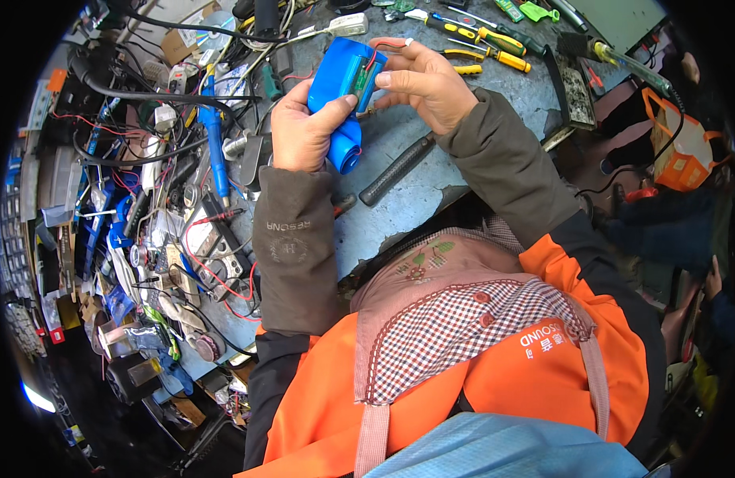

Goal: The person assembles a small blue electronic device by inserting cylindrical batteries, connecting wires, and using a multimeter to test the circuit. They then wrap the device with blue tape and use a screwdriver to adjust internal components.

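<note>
A battery pack (359,73) in blue wrap, with a narrow green circuit board along its side, is held up over the workbench. My left hand (303,127) grips it from the left, thumb pressed across the wrap near the board. A loose blue flap of wrap (345,148) hangs and curls below that thumb. At the pack's right edge, my right hand (427,86) has its thumb and fingers closed on it. A red lead ending in a small white connector (408,42) runs past the right fingertips. Below the hands lies a tool with a black textured handle (397,170).
Yellow-and-black screwdrivers (455,30) and yellow-handled pliers (467,69) lie at the far right of the workbench (367,231). Tangled cables, a blue soldering iron (214,139) and a multimeter (216,239) crowd the left. An orange bag (678,151) is beyond the right edge.
</note>
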### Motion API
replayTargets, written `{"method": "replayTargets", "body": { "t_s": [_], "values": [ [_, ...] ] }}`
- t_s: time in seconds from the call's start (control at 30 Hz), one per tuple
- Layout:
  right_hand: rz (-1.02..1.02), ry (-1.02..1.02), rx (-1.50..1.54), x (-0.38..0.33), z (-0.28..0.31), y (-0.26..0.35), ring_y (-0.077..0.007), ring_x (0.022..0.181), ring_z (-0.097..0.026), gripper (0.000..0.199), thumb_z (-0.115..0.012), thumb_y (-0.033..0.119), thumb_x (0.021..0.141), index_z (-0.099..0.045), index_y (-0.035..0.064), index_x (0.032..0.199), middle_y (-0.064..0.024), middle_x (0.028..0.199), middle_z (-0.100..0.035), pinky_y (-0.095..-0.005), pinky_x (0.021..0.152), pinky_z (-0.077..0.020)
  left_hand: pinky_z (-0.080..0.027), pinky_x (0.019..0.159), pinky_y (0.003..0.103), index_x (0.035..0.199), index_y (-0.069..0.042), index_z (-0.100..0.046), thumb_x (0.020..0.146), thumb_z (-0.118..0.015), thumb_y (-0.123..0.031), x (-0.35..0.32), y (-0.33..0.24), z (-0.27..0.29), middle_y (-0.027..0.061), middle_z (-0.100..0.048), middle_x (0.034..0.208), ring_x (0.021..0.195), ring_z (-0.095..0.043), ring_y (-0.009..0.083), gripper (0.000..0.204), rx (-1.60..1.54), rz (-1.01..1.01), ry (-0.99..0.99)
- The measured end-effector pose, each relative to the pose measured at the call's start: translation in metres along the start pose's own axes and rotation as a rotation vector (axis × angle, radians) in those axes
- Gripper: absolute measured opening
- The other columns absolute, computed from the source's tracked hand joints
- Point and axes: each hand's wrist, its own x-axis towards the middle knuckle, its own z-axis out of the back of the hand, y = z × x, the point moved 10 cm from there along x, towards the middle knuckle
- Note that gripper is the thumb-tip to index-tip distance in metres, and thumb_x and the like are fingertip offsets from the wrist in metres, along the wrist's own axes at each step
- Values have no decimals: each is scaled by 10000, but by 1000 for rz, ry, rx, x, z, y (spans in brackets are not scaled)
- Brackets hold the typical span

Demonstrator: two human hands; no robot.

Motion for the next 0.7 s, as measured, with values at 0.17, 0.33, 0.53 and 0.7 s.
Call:
{"method": "replayTargets", "body": {
  "t_s": [0.17,0.33,0.53,0.7],
  "values": [
    [284,-120,-101,-4,18,21,-196,1095,-703,572,-836,52,880,-552,5,1374,-130,1247,-688,-354,887,-594,-574,673,270,1150,20,-721,856,-847,-65,0,0,3,75,-766,962,745,-701,118,331,4,-37,-55],
    [266,-128,-192,-9,12,22,-184,1031,-721,462,-833,13,875,-619,-2,1283,-105,1178,-720,-333,880,-585,-575,652,272,1114,12,-721,860,-849,-69,-1,-1,3,77,-766,950,727,-700,116,295,19,-66,-65],
    [284,-109,-203,-11,7,26,-199,1037,-731,398,-770,-9,916,-640,-12,1292,-131,1211,-730,-334,865,-597,-571,643,270,1097,15,-722,861,-844,-61,-1,3,4,79,-765,942,712,-694,116,276,2,-64,-91],
    [239,-137,-143,-7,21,21,-219,1068,-730,372,-660,-24,974,-618,-2,1343,-153,1283,-716,-344,875,-607,-560,642,263,1091,-3,-724,886,-811,-31,4,10,17,60,-756,911,692,-687,114,224,-116,-28,-155]
  ]
}}
